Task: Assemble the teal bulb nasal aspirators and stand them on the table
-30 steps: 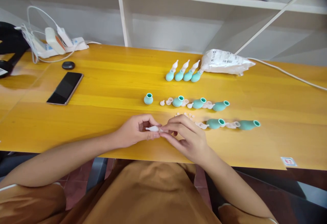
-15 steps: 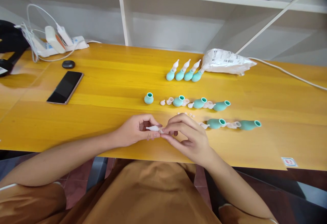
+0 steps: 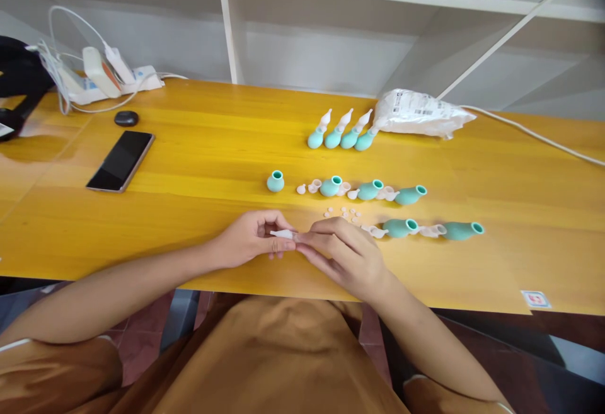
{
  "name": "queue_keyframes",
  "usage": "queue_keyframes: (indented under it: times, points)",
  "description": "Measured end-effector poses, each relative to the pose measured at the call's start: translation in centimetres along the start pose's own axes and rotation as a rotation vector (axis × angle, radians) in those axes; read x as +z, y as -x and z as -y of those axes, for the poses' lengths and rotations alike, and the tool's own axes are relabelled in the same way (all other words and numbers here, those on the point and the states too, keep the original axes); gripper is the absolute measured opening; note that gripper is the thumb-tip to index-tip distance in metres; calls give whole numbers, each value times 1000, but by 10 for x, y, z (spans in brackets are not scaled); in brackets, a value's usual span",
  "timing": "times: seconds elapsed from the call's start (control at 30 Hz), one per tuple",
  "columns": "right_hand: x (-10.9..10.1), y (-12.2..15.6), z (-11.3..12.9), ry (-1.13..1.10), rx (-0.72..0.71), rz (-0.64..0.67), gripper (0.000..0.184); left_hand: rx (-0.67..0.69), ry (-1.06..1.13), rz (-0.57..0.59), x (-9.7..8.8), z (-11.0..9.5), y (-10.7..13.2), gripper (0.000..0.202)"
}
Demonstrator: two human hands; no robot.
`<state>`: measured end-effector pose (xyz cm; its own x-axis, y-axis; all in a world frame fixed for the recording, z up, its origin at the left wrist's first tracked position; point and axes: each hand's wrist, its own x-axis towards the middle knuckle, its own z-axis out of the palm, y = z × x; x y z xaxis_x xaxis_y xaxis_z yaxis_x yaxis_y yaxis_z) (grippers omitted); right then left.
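My left hand pinches a white nozzle tip, its narrow end pointing left. My right hand is closed on a small translucent connector, pressed against the nozzle's wide end; fingers hide part of it. Beyond my right fingers lie several tiny pale discs. Open-necked teal rubber bulbs rest in two rows with translucent nozzle parts between them. One teal bulb stands apart at the left. Farther back, several assembled bulb aspirators lie in a row, white tips up.
A white plastic parcel lies behind the aspirators. On the left are a phone, a small black case and a power strip with cables. A white cable crosses the back right. A shelf unit borders the table.
My right fingers have straightened and closed in on the nozzle, and the connector now meets its wide end. The right hand dropped slightly, so more tiny discs show.
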<state>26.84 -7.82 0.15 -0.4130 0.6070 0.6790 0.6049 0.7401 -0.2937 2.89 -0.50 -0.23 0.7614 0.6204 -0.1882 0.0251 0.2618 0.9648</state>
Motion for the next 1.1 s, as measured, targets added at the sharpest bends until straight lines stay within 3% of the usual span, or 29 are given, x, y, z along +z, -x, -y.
queue_keyframes:
  times: [0.77,1.1]
  points:
    - [0,0,-2,85,-82,19,11,-16,44,13,-3,3,-1,43]
    - [2,-1,-1,42,16,32,32,-10,18,-5,-3,-3,0,45]
